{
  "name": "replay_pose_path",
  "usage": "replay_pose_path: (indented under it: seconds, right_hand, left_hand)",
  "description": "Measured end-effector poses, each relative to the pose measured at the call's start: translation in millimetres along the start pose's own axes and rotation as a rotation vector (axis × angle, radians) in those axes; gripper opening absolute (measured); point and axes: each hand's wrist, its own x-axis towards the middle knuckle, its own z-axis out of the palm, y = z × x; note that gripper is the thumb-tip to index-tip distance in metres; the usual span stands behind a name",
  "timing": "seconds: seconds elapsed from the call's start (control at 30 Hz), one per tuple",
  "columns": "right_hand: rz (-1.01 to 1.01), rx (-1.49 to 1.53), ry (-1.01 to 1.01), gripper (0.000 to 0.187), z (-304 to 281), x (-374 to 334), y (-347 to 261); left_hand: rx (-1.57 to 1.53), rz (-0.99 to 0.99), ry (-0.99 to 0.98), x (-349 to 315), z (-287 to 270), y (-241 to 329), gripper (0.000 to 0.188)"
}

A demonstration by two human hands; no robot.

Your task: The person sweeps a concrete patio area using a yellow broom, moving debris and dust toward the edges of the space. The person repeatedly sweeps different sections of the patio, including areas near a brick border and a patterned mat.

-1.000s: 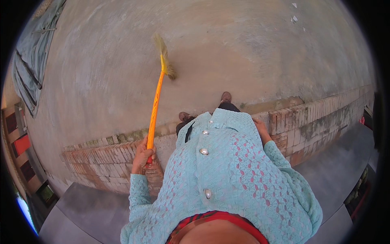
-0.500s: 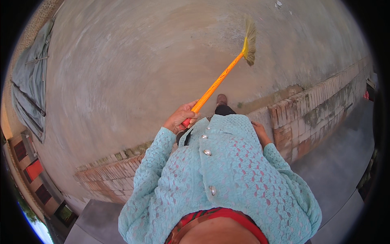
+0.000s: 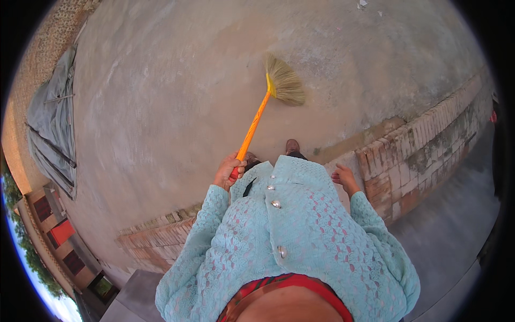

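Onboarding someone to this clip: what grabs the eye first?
The orange-handled broom, centre frame, straw head down on the concrete floor. The left hand holds its handle end; the right hand hangs free beside the low brick wall. A pale blue lace cardigan fills the lower middle.

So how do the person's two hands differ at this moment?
The left hand is closed around the end of the broom's orange handle; the right hand holds nothing, its fingers loosely open. The left hand is out in front of the body toward the concrete floor; the right hand hangs at the side, near the low brick wall. Both are bare and come out of light blue lace sleeves.
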Motion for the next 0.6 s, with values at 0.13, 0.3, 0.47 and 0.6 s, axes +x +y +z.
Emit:
replay_pose_path:
  seconds: [0.13,0.3,0.47,0.6]
  right_hand:
    - [-0.037,-0.048,-0.073,0.048,22,15,-50]
    - [-0.189,-0.207,-0.076,0.05,55,6,-109]
    - [-0.194,-0.487,0.054,0.059,48,-22,-109]
    - [-0.2,-0.324,0.091,0.059,38,-30,-107]
  left_hand:
    - [0.083,0.079,0.1,-63,-8,21,0.063]
    - [0.123,0.103,0.046,-106,-8,57,0.074]
    - [0.087,-0.039,-0.137,-75,3,110,0.073]
    - [0.187,-0.138,-0.325,2,43,150,0.072]
